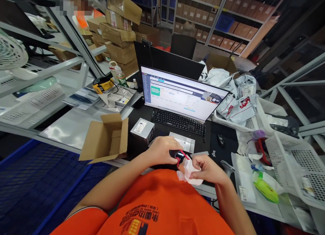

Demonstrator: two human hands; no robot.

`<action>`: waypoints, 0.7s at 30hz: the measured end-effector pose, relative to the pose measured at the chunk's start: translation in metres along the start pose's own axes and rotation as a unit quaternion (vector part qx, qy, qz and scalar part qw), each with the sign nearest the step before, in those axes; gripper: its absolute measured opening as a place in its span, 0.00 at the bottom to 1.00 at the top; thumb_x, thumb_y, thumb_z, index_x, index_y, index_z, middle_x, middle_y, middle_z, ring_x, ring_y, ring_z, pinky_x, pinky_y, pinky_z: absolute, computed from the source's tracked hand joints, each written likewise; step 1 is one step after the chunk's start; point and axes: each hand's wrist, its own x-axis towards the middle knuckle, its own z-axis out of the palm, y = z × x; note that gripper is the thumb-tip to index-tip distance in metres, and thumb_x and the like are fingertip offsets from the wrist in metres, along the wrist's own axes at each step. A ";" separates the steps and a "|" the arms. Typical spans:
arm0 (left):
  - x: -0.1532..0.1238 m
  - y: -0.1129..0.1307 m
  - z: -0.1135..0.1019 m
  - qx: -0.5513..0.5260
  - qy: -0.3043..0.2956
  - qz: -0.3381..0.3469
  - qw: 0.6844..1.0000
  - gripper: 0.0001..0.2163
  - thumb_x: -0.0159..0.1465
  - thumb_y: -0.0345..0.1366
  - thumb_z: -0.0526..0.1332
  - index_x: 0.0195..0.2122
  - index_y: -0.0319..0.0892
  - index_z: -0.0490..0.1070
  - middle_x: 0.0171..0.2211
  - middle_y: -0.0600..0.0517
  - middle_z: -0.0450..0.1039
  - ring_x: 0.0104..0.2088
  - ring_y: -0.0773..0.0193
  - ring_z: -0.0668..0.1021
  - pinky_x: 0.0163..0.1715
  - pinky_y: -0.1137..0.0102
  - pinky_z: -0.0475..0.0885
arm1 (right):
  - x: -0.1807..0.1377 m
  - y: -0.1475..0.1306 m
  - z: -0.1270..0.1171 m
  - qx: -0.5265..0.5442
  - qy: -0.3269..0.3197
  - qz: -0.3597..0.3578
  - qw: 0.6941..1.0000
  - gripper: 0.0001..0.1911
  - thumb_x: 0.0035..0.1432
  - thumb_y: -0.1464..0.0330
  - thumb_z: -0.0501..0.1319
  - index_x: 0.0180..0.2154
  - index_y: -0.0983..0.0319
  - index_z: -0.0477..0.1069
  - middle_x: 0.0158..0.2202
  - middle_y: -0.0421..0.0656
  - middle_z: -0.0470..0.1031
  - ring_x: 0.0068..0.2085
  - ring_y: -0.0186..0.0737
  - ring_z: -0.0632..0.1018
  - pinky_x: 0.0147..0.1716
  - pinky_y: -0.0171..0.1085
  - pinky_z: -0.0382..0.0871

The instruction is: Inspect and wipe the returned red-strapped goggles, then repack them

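Note:
My left hand (161,149) is closed on a pair of dark, glossy glasses with red edges (180,156), held close to my body at the desk's front edge. Thin white wrapping (190,170) hangs from the red part. On the right, the fingers of my right hand (208,168) pinch this wrapping. Just beyond the hands lie a small grey-white box (142,129) and a flat white printed card or box piece (183,142). An opened cardboard carton (105,138) stands left of my left hand. My fingers hide part of the glasses.
Behind the hands are a black keyboard (177,121) and a lit monitor (177,93). A mouse (220,140) rests to the right. White baskets (291,160) and plastic mailer bags (238,106) crowd the right side. A yellow scanner (103,86) sits at the left back.

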 end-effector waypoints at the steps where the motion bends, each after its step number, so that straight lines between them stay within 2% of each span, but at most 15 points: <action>1: 0.001 0.001 -0.004 -0.014 0.009 -0.001 1.000 0.13 0.50 0.31 0.66 0.38 0.47 0.81 0.38 0.53 0.82 0.39 0.60 0.81 0.44 0.68 0.75 | -0.004 -0.003 -0.004 0.007 -0.013 0.002 1.000 0.30 0.43 0.57 0.75 0.21 0.59 0.53 0.22 0.34 0.59 0.26 0.29 0.58 0.24 0.31 0.52; 4: 0.004 0.002 -0.015 -0.042 0.036 -0.006 0.998 0.10 0.52 0.32 0.66 0.36 0.45 0.80 0.36 0.53 0.83 0.38 0.61 0.82 0.48 0.65 0.75 | -0.012 -0.010 -0.010 0.035 -0.011 0.024 0.999 0.29 0.44 0.56 0.74 0.20 0.60 0.55 0.20 0.33 0.56 0.24 0.28 0.56 0.22 0.31 0.50; 8: 0.005 0.004 -0.027 -0.025 0.043 0.001 0.999 0.09 0.53 0.32 0.66 0.36 0.45 0.80 0.37 0.54 0.83 0.38 0.61 0.82 0.55 0.61 0.72 | -0.013 -0.012 -0.014 0.023 0.010 0.045 0.999 0.23 0.47 0.55 0.73 0.23 0.62 0.64 0.23 0.37 0.65 0.27 0.32 0.64 0.25 0.32 0.56; 10: 0.004 0.003 -0.028 -0.009 0.052 0.001 0.999 0.10 0.53 0.31 0.66 0.37 0.46 0.80 0.38 0.54 0.83 0.39 0.61 0.82 0.58 0.59 0.71 | -0.011 -0.011 -0.014 0.046 0.054 0.029 0.997 0.24 0.48 0.54 0.73 0.24 0.61 0.62 0.23 0.37 0.65 0.26 0.31 0.65 0.25 0.31 0.57; 12: 0.002 0.003 -0.026 0.020 0.062 0.005 0.998 0.11 0.54 0.30 0.66 0.39 0.45 0.79 0.40 0.53 0.82 0.40 0.61 0.82 0.60 0.57 0.70 | -0.008 -0.008 -0.012 0.094 0.124 0.009 0.988 0.24 0.49 0.54 0.72 0.27 0.59 0.60 0.24 0.35 0.65 0.25 0.31 0.65 0.24 0.31 0.58; 14: 0.001 0.002 -0.022 0.059 0.066 0.015 0.996 0.12 0.55 0.29 0.65 0.41 0.44 0.79 0.41 0.52 0.82 0.41 0.60 0.82 0.61 0.56 0.69 | -0.004 -0.006 -0.005 0.109 0.159 0.002 0.981 0.23 0.51 0.55 0.71 0.30 0.58 0.59 0.26 0.36 0.67 0.25 0.31 0.66 0.24 0.31 0.59; 17: 0.002 0.005 -0.013 0.105 0.055 0.034 0.992 0.12 0.56 0.29 0.65 0.42 0.44 0.77 0.41 0.51 0.81 0.41 0.60 0.81 0.62 0.55 0.68 | 0.003 -0.003 0.011 0.014 0.173 0.003 0.985 0.20 0.49 0.60 0.71 0.30 0.59 0.61 0.27 0.35 0.68 0.26 0.31 0.65 0.25 0.31 0.57; 19: 0.004 0.008 -0.004 0.128 0.047 0.061 0.989 0.11 0.58 0.29 0.64 0.42 0.43 0.76 0.40 0.52 0.81 0.41 0.61 0.81 0.62 0.54 0.68 | 0.008 -0.002 0.024 -0.074 0.213 -0.001 0.974 0.19 0.48 0.62 0.70 0.27 0.59 0.60 0.24 0.34 0.64 0.25 0.31 0.62 0.25 0.31 0.54; 21: 0.007 0.010 0.006 0.157 0.041 0.100 0.982 0.08 0.59 0.29 0.63 0.40 0.41 0.76 0.37 0.51 0.81 0.39 0.61 0.80 0.62 0.55 0.68 | 0.014 -0.002 0.036 -0.143 0.251 -0.003 0.957 0.18 0.52 0.61 0.67 0.25 0.59 0.59 0.22 0.33 0.61 0.24 0.31 0.60 0.25 0.32 0.52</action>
